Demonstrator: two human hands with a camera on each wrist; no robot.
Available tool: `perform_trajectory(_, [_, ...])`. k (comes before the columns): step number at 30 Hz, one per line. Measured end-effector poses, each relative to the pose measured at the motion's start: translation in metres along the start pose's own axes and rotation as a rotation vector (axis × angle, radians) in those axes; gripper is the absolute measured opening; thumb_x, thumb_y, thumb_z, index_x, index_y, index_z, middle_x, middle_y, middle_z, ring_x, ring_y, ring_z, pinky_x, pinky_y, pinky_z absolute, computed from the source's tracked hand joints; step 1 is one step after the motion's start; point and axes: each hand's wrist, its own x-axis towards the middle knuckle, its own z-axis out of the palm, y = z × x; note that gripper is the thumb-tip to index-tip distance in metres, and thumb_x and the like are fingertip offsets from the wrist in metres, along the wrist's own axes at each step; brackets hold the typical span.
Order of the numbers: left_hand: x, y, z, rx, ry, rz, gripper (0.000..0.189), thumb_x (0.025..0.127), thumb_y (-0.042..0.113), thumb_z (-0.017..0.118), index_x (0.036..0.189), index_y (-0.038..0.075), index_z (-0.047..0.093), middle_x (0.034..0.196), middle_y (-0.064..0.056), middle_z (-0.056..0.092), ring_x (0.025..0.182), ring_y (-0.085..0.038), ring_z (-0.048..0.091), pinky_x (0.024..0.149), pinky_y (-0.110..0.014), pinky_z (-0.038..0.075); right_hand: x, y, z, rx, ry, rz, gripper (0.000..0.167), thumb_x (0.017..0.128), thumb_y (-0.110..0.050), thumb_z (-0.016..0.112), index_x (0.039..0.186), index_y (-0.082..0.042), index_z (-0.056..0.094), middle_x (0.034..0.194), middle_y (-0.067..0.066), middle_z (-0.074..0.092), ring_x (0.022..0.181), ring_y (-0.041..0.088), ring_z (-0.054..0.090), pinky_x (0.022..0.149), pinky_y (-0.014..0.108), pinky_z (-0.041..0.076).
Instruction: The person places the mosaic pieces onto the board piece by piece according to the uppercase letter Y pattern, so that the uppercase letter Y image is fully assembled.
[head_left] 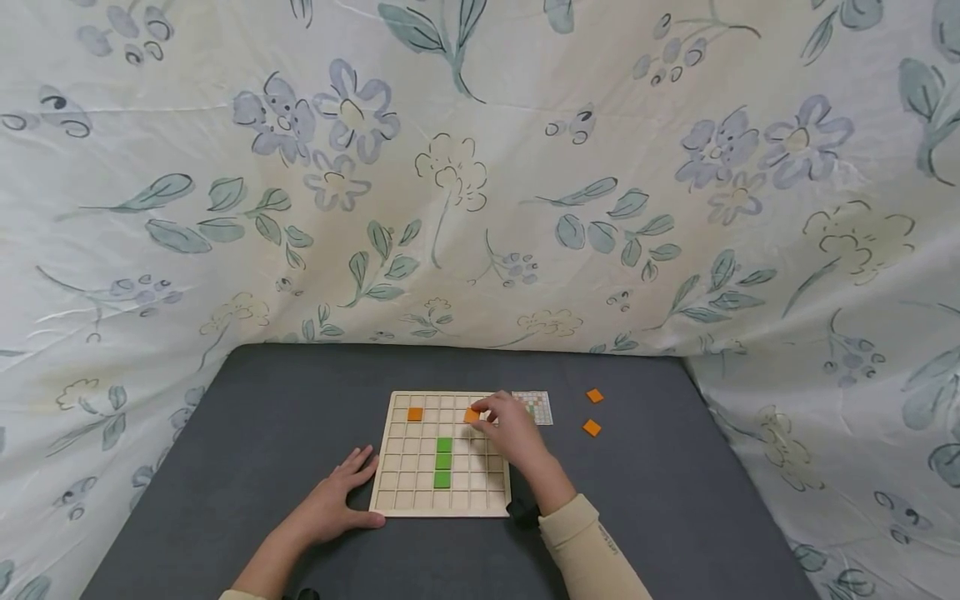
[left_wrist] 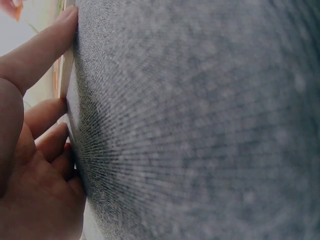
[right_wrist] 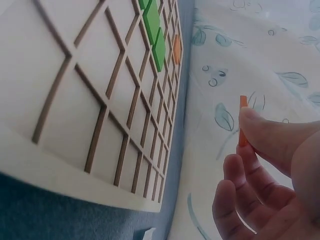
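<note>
A wooden grid board (head_left: pixel 384 498) lies flat on the dark table. My right hand (head_left: pixel 516 432) pinches an orange square tile (head_left: pixel 471 415) over the upper right part of the board. Seen edge-on in the right wrist view, the held tile (right_wrist: pixel 243 135) stands between thumb and fingertips, raised off the grid. Along the board's left side rests my left hand (head_left: pixel 333 498), fingers spread, its thumb at the near left corner. One orange tile (head_left: pixel 415 414) sits in an upper left cell. Several green tiles (head_left: pixel 443 461) form a column in the middle.
Partly behind my right hand, a small printed grid card (head_left: pixel 538 408) lies by the board's far right corner. Two loose orange tiles (head_left: pixel 595 395) lie farther right on the grey cloth. A floral curtain (head_left: pixel 450 250) encloses the table at the back and sides.
</note>
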Motion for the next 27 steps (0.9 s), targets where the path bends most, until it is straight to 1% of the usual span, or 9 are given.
perform_trajectory(6, [0.001, 0.000, 0.002, 0.000, -0.002, -0.014, 0.105, 0.069, 0.053, 0.088, 0.154, 0.009, 0.043, 0.166, -0.014, 0.026, 0.155, -0.042, 0.015, 0.118, -0.069, 0.020, 0.004, -0.006, 0.004, -0.018, -0.023, -0.007, 0.025, 0.088, -0.016, 0.079, 0.113, -0.013, 0.076, 0.113, 0.005, 0.067, 0.085, 0.014, 0.064, 0.067, 0.027, 0.053])
perform_trajectory(15, [-0.002, 0.003, 0.002, 0.006, -0.010, -0.030, 0.105, 0.070, 0.053, 0.087, 0.154, 0.009, 0.042, 0.167, -0.014, 0.025, 0.155, -0.042, 0.014, 0.117, -0.070, 0.020, 0.011, -0.017, 0.015, -0.001, -0.102, -0.012, 0.022, 0.091, -0.018, 0.077, 0.113, -0.015, 0.076, 0.116, 0.004, 0.066, 0.082, 0.012, 0.061, 0.065, 0.025, 0.050])
perform_trajectory(23, [-0.004, 0.006, 0.003, 0.008, -0.008, -0.051, 0.105, 0.070, 0.052, 0.088, 0.154, 0.009, 0.042, 0.167, -0.014, 0.024, 0.155, -0.042, 0.014, 0.117, -0.071, 0.019, 0.021, -0.022, 0.030, -0.020, -0.171, -0.014, 0.022, 0.092, -0.020, 0.076, 0.113, -0.016, 0.077, 0.111, 0.001, 0.066, 0.081, 0.011, 0.057, 0.066, 0.025, 0.048])
perform_trajectory(27, [-0.004, 0.007, 0.005, 0.008, -0.007, -0.046, 0.105, 0.070, 0.052, 0.088, 0.154, 0.008, 0.042, 0.167, -0.015, 0.025, 0.155, -0.042, 0.014, 0.116, -0.071, 0.020, 0.025, -0.024, 0.037, -0.044, -0.207, -0.010, 0.023, 0.092, -0.022, 0.076, 0.115, -0.018, 0.077, 0.110, 0.000, 0.067, 0.081, 0.010, 0.057, 0.067, 0.025, 0.049])
